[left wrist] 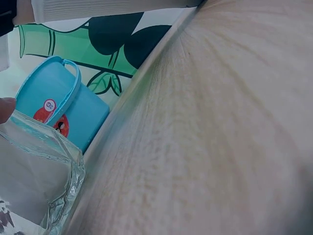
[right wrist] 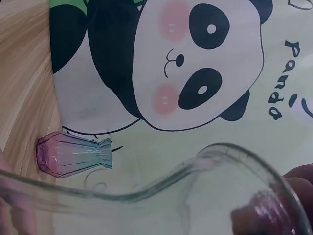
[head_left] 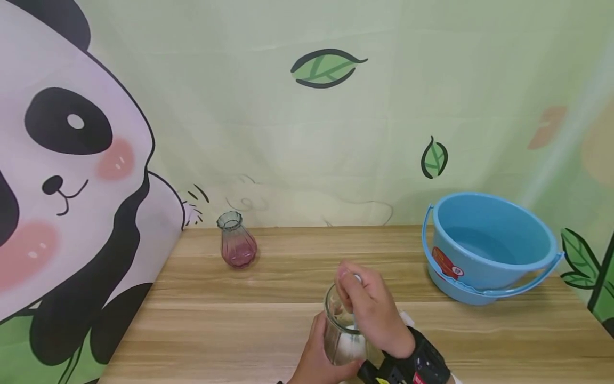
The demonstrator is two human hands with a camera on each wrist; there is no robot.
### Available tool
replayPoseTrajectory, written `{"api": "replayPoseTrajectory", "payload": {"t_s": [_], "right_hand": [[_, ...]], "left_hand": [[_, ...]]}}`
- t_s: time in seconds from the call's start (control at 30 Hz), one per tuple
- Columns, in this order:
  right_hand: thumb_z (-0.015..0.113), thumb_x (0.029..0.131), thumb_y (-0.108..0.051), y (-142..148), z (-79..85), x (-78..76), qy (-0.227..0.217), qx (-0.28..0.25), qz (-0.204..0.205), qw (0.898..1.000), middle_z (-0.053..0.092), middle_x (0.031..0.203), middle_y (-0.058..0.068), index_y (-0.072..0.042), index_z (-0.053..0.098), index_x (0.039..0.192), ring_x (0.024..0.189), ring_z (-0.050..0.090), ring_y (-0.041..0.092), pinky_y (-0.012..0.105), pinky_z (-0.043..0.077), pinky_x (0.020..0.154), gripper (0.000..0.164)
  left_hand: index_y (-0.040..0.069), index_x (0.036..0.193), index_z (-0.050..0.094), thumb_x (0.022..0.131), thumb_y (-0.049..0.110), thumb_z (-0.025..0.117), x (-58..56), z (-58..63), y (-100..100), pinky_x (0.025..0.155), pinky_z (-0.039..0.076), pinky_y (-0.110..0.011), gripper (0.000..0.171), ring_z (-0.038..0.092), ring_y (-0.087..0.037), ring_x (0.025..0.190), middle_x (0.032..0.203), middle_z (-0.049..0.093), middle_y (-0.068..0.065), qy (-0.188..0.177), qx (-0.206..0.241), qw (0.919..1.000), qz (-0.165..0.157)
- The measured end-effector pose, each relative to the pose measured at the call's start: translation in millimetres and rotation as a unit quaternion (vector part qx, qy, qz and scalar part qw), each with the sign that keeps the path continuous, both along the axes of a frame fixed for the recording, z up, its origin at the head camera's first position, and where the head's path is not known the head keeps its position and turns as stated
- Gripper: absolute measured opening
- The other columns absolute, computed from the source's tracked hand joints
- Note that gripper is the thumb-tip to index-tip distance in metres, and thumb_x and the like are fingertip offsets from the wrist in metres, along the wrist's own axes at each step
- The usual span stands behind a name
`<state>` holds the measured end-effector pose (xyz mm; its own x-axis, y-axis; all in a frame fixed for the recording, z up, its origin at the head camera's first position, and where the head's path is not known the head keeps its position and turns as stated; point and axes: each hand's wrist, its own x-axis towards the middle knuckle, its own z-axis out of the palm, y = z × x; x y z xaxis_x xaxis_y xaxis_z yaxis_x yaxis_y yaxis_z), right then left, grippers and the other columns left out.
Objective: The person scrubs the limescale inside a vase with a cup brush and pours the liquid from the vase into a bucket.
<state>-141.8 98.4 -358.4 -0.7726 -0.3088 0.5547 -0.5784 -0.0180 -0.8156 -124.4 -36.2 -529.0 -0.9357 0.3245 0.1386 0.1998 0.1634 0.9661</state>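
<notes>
A clear glass vase [head_left: 331, 341] stands low in the middle of the head view. My left hand [head_left: 316, 358] grips its side. Above the mouth, my right hand [head_left: 376, 309] is curled round a thin stick [head_left: 357, 278] whose pale end pokes out of the fist. The stick reaches down into the vase, where something white [head_left: 352, 344] shows through the glass; its kind is unclear. In the left wrist view the thick base of the vase [left wrist: 63, 164] appears beside a fingertip [left wrist: 6, 108]. The right wrist view looks across its flared glass rim [right wrist: 244, 149].
A pink-to-teal ribbed vase [head_left: 238, 242] stands at the back left of the wooden table [head_left: 230, 325]. On the right is a blue bucket [head_left: 460, 282] with its handle lowered. A panda-printed backdrop [head_left: 240, 106] rises behind the table.
</notes>
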Motion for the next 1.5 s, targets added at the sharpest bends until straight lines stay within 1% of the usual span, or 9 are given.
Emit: {"api": "replayPoseTrajectory", "payload": {"t_s": [0.1,0.23,0.43,0.57,0.8,1.0,1.17,1.3,1.5], "right_hand": [[0.035,0.103,-0.003,-1.2,-1.0,2.1,0.013,0.023,-0.02,0.999,0.032,0.05,0.002,-0.011,0.037,0.062,0.042,0.031,0.011,0.024,0.026,0.039,0.041],[0.036,0.102,-0.003,-1.1,-2.0,3.7,0.018,0.044,-0.023,0.999,0.031,0.052,0.0,-0.011,0.038,0.064,0.044,0.031,0.01,0.024,0.028,0.041,0.04],[0.037,0.102,-0.003,-0.7,-2.5,4.5,0.028,0.048,-0.031,0.998,0.031,0.054,-0.001,-0.011,0.038,0.065,0.046,0.031,0.01,0.023,0.028,0.044,0.038],[0.037,0.102,-0.003,-1.1,-2.8,4.5,0.037,0.05,-0.035,0.997,0.032,0.057,-0.001,-0.011,0.038,0.067,0.049,0.032,0.011,0.024,0.029,0.045,0.036],[0.034,0.103,-0.002,0.9,-3.1,3.2,0.029,0.034,-0.005,0.999,0.03,0.058,0.002,-0.009,0.038,0.069,0.05,0.03,0.011,0.031,0.029,0.044,0.035],[0.026,0.103,0.002,3.2,-2.2,-0.3,0.043,-0.005,0.044,0.998,0.031,0.059,0.006,-0.006,0.038,0.071,0.05,0.032,0.019,0.038,0.03,0.045,0.035],[0.023,0.103,0.0,4.1,-1.8,-1.8,0.042,-0.02,0.059,0.997,0.028,0.057,0.005,-0.006,0.036,0.069,0.048,0.029,0.021,0.037,0.027,0.043,0.037],[0.021,0.104,-0.003,4.4,-1.0,-2.5,0.028,-0.043,0.061,0.997,0.025,0.056,0.005,-0.006,0.03,0.067,0.046,0.026,0.019,0.034,0.023,0.04,0.038],[0.019,0.106,-0.008,4.9,-0.2,-2.9,0.008,-0.06,0.064,0.996,0.023,0.055,0.005,-0.006,0.028,0.065,0.045,0.024,0.015,0.033,0.021,0.039,0.042]], "left_hand": [[0.036,0.148,0.023,0.074,0.036,0.082,-0.3,-0.5,-0.4,0.093,0.043,-0.044,0.094,0.043,-0.02,0.117,0.14,0.036,0.001,0.011,0.0,0.9999,-0.001],[0.036,0.147,0.023,0.074,0.035,0.082,-0.8,-0.3,-0.8,0.093,0.043,-0.045,0.094,0.043,-0.021,0.117,0.139,0.036,0.001,0.01,0.001,0.9999,-0.003],[0.036,0.147,0.023,0.074,0.035,0.082,-1.1,-1.1,-0.7,0.095,0.044,-0.044,0.094,0.043,-0.02,0.118,0.139,0.036,0.001,0.018,0.001,0.9998,-0.005],[0.036,0.147,0.023,0.074,0.036,0.082,-0.7,-0.5,-0.3,0.095,0.044,-0.044,0.094,0.044,-0.019,0.117,0.137,0.037,0.002,0.015,0.004,0.9999,-0.004],[0.038,0.147,0.023,0.074,0.038,0.082,-0.6,-0.4,0.4,0.094,0.044,-0.044,0.095,0.044,-0.018,0.117,0.138,0.037,0.003,0.006,-0.001,1.0,-0.001],[0.04,0.146,0.023,0.074,0.037,0.081,0.2,1.9,0.3,0.091,0.045,-0.041,0.093,0.045,-0.018,0.114,0.135,0.037,0.003,-0.029,0.009,0.9995,-0.003],[0.041,0.145,0.022,0.075,0.036,0.081,1.1,4.3,0.2,0.09,0.045,-0.041,0.092,0.045,-0.018,0.113,0.135,0.036,0.003,-0.044,0.013,0.999,-0.002],[0.04,0.146,0.022,0.074,0.038,0.082,1.3,4.4,0.2,0.091,0.045,-0.04,0.093,0.045,-0.018,0.113,0.135,0.036,0.004,-0.038,0.007,0.9993,0.002],[0.032,0.147,0.024,0.073,0.038,0.082,0.6,0.9,0.4,0.092,0.045,-0.037,0.094,0.045,-0.018,0.113,0.134,0.038,0.003,-0.015,0.001,0.9999,0.006]]}}
